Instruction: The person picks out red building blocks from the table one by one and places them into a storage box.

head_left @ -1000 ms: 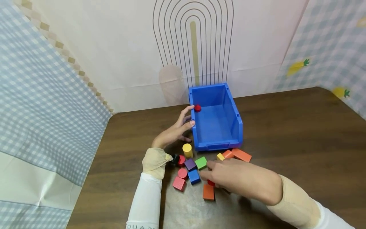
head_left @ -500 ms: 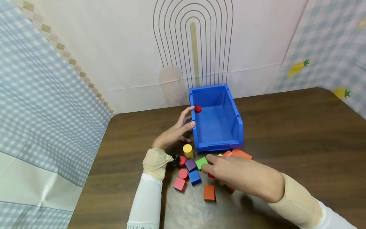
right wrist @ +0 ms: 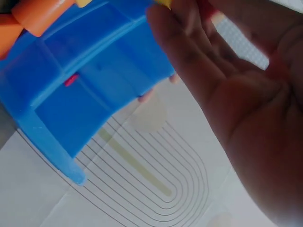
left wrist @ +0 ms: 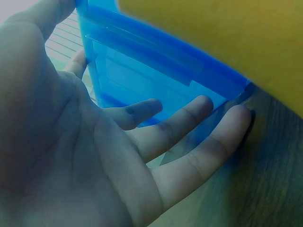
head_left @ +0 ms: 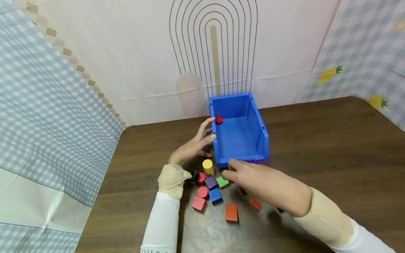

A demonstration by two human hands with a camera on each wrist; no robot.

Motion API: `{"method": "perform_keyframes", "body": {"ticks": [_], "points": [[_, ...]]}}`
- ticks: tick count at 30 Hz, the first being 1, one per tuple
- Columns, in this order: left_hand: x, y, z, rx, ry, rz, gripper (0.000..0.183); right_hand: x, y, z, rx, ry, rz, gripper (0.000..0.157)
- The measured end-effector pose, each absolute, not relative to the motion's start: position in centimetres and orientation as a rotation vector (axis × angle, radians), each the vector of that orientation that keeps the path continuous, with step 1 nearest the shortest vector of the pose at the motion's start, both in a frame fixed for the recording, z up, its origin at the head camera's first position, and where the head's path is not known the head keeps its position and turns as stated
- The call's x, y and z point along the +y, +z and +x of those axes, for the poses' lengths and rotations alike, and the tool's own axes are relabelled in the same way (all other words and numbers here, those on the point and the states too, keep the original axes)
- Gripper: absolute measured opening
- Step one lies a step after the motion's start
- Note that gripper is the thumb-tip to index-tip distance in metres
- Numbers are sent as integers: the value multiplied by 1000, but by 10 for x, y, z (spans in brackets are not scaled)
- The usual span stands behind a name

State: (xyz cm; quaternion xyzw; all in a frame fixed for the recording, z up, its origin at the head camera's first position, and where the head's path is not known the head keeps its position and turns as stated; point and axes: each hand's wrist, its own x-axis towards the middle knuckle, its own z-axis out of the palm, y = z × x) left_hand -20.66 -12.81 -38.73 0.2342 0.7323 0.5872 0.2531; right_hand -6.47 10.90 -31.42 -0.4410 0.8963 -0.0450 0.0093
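My left hand (head_left: 193,144) rests against the left wall of a blue plastic bin (head_left: 239,138), its fingers spread and fairly straight. The left wrist view shows those fingers (left wrist: 189,113) along the bin's outer side. A small red disc (head_left: 219,120) lies inside at the back left corner. My right hand (head_left: 262,179) is just in front of the bin's front lip, pinching a red block (head_left: 231,181) between thumb and fingers. Most of that block is hidden, so its full shape is unclear. A green block (head_left: 223,181) lies right beside the fingertips.
Several blocks lie before the bin: a yellow cylinder (head_left: 208,167), a purple block (head_left: 211,182), a blue block (head_left: 215,196), a pink-red cube (head_left: 199,203) and an orange block (head_left: 231,213). Orange pieces (right wrist: 42,16) sit by the bin's front. A patterned cloth (head_left: 142,52) hangs behind.
My right hand has moved up toward the bin's front lip with the red block, uncovering a small orange block below it. My left hand and the bin have stayed in place.
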Motion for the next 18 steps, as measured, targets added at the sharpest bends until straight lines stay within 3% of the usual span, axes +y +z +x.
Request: {"method": "perform_keyframes", "body": {"ticks": [5,18], "points": [[-129,-388,-206,1987,1607,648,85,107,-319,-73,2917,-254,-1332,51],[-128,-388,-207,1967,1607,649,72,112,-330,-84,3087,-475,-1287,29]]}}
